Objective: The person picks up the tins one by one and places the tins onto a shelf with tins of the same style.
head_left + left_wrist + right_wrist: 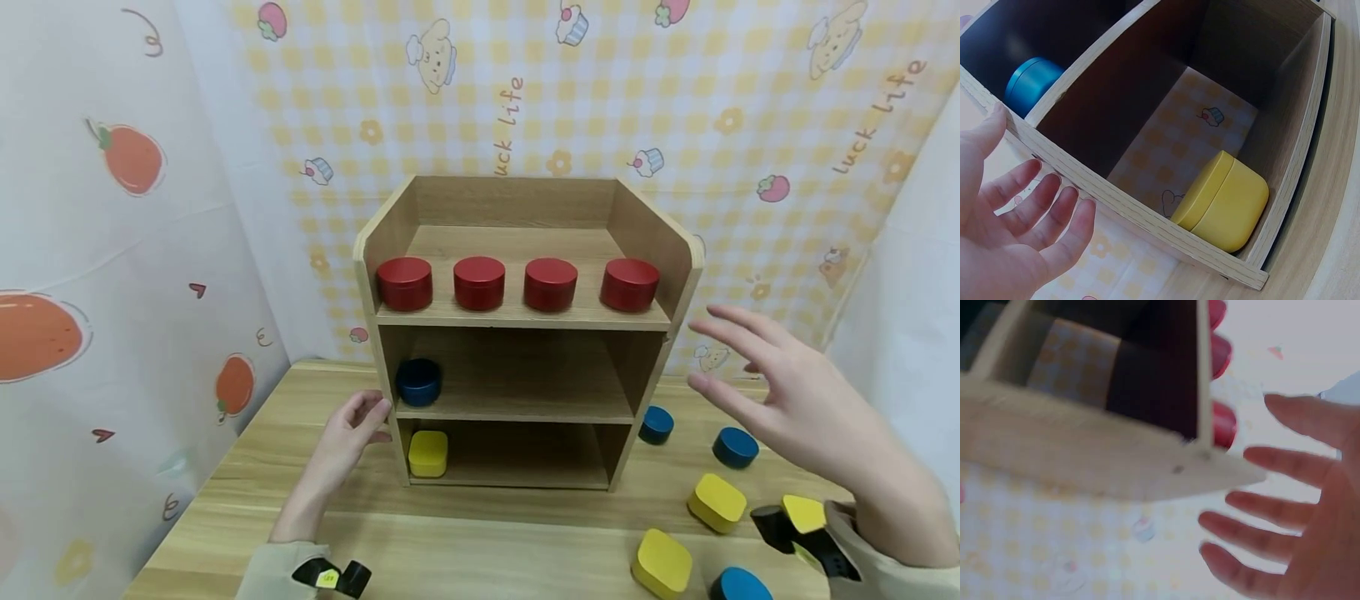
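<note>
A wooden shelf [517,408] stands on the table. Its top level carries several round red tins [480,283] in a row along the front. At the left end of the middle level sits a round blue tin [418,382]; below it, a rounded-square yellow tin [428,454] is on the bottom level. My left hand [351,433] is at the shelf's left side, fingers loosely bent, thumb right at the side panel's edge in the left wrist view. My right hand [780,392] hangs in the air right of the shelf, fingers spread and holding nothing.
Right of the shelf, loose blue tins [736,447] and yellow tins [717,502] lie on the wooden table [420,550], some beneath my right forearm. Patterned cloth [480,125] hangs behind the shelf, and white cloth walls [150,250] close in both sides.
</note>
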Tool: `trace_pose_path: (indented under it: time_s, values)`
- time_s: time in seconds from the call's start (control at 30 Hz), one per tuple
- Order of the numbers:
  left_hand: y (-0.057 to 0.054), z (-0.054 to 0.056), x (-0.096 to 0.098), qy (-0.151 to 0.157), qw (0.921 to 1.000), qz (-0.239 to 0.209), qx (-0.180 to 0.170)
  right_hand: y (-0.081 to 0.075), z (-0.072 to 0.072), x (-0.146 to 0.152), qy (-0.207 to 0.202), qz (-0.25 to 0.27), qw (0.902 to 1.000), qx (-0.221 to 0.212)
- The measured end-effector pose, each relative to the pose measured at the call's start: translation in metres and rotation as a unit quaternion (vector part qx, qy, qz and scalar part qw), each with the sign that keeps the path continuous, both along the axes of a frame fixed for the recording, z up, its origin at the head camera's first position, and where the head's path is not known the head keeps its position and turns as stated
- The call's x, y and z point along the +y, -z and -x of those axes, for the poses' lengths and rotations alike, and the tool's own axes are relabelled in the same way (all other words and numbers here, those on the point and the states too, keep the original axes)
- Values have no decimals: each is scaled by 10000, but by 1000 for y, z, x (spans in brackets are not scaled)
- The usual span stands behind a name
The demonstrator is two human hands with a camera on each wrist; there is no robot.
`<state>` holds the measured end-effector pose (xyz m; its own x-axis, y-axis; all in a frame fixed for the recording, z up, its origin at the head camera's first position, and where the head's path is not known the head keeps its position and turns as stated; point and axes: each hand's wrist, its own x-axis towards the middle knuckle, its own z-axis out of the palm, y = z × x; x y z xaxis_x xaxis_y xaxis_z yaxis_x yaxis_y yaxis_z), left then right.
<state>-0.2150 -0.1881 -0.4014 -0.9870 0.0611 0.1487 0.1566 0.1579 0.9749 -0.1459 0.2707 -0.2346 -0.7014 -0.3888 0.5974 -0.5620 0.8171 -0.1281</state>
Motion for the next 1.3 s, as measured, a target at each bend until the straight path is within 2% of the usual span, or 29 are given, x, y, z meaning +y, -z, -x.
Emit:
trace_pose_path:
  time_s: [0.13,0.37,0.53,0.93,1.03,1.1,1.17,1.23,1.3]
  values:
    - [-1,-1,0,-25,10000,24,-48,20,-1,19,-62,-40,9997,-232]
    - [-3,0,3,-39,9999,44,-87,50,-3,57,96,-164,9996,-190]
    - [-4,3,5,7,10000,-7,7,73,-9,81,177,-213,9990,-344]
    - [2,0,2,-107,9999,7,49,128,-20,98,-7,-44,9987,-509]
    - [2,1,3,-62,9999,0,112,141,-23,103,-216,-156,9952,-946]
    - [2,1,4,-25,9999,-20,138,149,-24,108,-440,-234,9865,-1563]
    - [2,0,4,-24,9999,-52,134,159,-23,112,-682,-217,9735,-2171]
    - [2,-1,4,-73,9999,-89,90,167,-21,115,-878,-72,9520,-2932]
    - [1,-2,3,-128,9998,-100,74,175,-19,117,-1147,245,9230,-3665]
